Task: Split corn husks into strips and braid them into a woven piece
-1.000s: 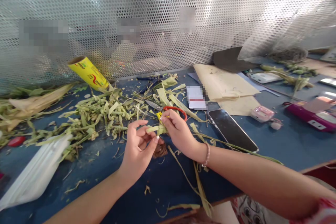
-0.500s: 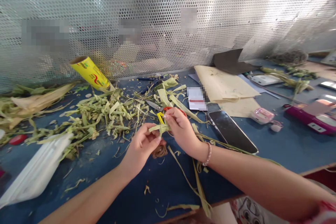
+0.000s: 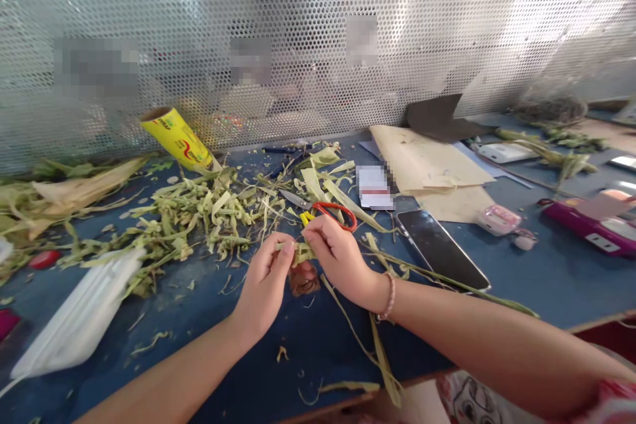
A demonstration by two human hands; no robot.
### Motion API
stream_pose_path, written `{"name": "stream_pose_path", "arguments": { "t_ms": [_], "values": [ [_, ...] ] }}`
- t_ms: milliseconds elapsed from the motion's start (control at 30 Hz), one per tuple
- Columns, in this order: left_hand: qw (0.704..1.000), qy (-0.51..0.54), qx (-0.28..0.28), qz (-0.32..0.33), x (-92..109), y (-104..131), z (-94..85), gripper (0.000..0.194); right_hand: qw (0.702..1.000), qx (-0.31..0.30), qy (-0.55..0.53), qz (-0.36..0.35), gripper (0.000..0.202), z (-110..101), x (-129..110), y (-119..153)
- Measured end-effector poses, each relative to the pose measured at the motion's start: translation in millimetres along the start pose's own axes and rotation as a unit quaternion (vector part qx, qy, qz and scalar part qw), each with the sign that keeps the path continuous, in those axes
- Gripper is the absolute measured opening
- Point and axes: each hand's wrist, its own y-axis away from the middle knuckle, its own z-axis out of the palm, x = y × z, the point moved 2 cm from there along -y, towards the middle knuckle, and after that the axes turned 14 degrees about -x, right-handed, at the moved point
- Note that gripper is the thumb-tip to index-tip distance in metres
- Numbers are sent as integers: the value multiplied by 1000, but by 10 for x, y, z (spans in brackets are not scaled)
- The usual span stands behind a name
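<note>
My left hand (image 3: 263, 281) and right hand (image 3: 342, 258) pinch a green strip (image 3: 302, 254) between them.
Fingertips closed at its ends, near a brown coil (image 3: 304, 283); I judge the folding part-done, loose strips (image 3: 312, 185) remaining beyond red-handled scissors (image 3: 318, 206).

Scissors (image 3: 302, 202) behind the hands (image 3: 342, 258), strip pile (image 3: 201, 207) left, phone (image 3: 443, 252) right.

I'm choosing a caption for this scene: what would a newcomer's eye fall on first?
Probably the bright yellow tube, tilted before the perforated metal screen at the back left. Next, the red-handled scissors on the blue table, just beyond the right hand. Then the pale green leaf strip pinched in the left hand, near the picture's middle.
</note>
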Motion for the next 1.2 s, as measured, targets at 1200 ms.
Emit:
{"name": "stream_pose_path", "arguments": {
  "t_ms": [1200],
  "values": [
    [987, 127, 92, 43, 92, -115, -89, 24, 985, 15, -161, 61, 18, -91, 5, -71]
  ]
}}
